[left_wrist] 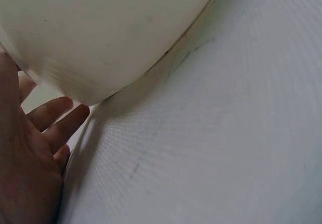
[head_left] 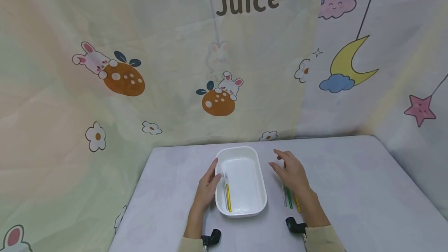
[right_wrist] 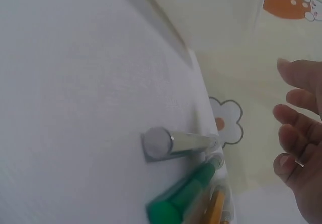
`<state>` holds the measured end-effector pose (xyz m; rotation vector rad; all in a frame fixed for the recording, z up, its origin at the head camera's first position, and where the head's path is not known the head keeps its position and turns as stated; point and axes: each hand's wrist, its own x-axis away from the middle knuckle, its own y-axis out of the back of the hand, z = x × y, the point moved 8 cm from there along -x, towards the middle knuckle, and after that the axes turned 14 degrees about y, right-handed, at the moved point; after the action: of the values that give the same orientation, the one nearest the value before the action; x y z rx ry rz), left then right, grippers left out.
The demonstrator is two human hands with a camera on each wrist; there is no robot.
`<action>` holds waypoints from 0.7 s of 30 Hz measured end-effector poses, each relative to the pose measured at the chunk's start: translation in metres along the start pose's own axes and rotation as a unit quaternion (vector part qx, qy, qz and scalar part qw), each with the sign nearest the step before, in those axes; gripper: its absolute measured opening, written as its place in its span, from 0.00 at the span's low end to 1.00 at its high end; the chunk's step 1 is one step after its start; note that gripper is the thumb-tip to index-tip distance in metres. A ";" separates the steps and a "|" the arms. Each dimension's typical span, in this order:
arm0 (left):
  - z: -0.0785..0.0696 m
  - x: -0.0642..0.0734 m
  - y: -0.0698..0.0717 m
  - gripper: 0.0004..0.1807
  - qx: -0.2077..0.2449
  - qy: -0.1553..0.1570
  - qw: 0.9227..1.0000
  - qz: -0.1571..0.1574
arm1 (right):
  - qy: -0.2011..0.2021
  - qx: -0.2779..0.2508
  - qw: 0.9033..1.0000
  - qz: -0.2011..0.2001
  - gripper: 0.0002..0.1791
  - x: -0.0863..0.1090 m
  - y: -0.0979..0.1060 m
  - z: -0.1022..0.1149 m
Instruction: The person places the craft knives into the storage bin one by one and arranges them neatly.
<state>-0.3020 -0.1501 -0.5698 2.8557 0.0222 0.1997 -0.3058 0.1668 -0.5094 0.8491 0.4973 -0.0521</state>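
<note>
A white rounded tray (head_left: 246, 184) lies on the table. My left hand (head_left: 205, 191) grips its left wall, with the thumb over the rim; in the left wrist view, fingers touch the tray's outer side. Inside the tray, along its left, lie a yellow pen-like stick (head_left: 228, 199) and a pale one (head_left: 224, 195). My right hand (head_left: 292, 172) is raised right of the tray, fingers bent apart, holding nothing. Below it lie a silver-grey pen-like stick (right_wrist: 183, 142), a green one (right_wrist: 188, 194) and a yellow one (head_left: 297, 203), side by side; the hand partly hides them in the head view.
A pale cloth covers the table (head_left: 357, 193). Behind the table's far edge hangs a printed curtain (head_left: 168, 69) with rabbits and flowers. Each wrist carries a small black device (head_left: 295, 225).
</note>
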 end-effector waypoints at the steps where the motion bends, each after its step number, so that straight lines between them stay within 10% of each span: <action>1: 0.000 0.000 0.000 0.30 0.002 -0.001 1.000 0.001 | -0.006 0.001 1.000 0.004 0.31 0.000 0.000 -0.001; 21: -0.002 0.000 0.000 0.31 -0.009 -0.009 1.000 0.003 | -0.059 0.028 0.995 0.079 0.28 0.007 -0.009 -0.015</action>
<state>-0.3020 -0.1492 -0.5684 2.8404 0.0095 0.1747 -0.3079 0.1726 -0.5269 0.9328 0.3176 0.0278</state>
